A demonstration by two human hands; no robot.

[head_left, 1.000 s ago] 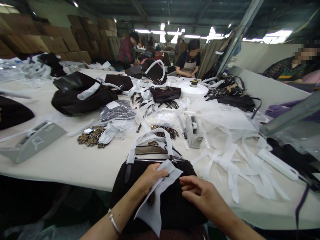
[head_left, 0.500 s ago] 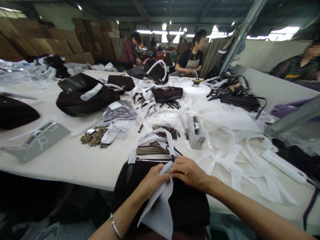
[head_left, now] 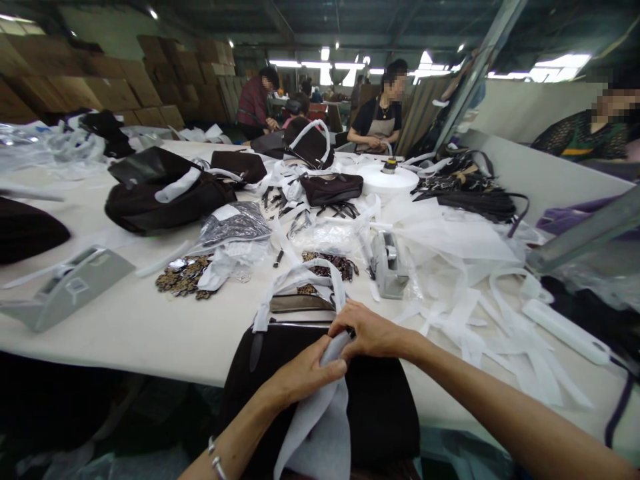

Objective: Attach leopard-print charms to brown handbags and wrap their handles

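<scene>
A dark bag (head_left: pixel 380 407) leans against the table's near edge, its handle (head_left: pixel 300 268) wrapped in white material and standing up over the zipper. Over the bag's front hangs a thin white sheet (head_left: pixel 320 427). My left hand (head_left: pixel 305 373) pinches the sheet's upper part between thumb and fingers. Just right of it, at the handle's right base, my right hand (head_left: pixel 367 330) is closed, with a small dark piece showing between thumb and fingers; what exactly it grips is partly hidden.
Tape dispensers stand at left (head_left: pixel 75 287) and centre right (head_left: pixel 389 267). Patterned tags (head_left: pixel 185 277), dark bags (head_left: pixel 165 193) and white strips (head_left: pixel 470 327) lie across the table (head_left: pixel 165 333). A slanting metal post (head_left: pixel 480 73) rises at right. Several people are beyond the table.
My right hand has shifted slightly and turned, and a small dark piece now shows at its fingers. My left thumb lies flatter over the sheet, which hangs in a different fold.
</scene>
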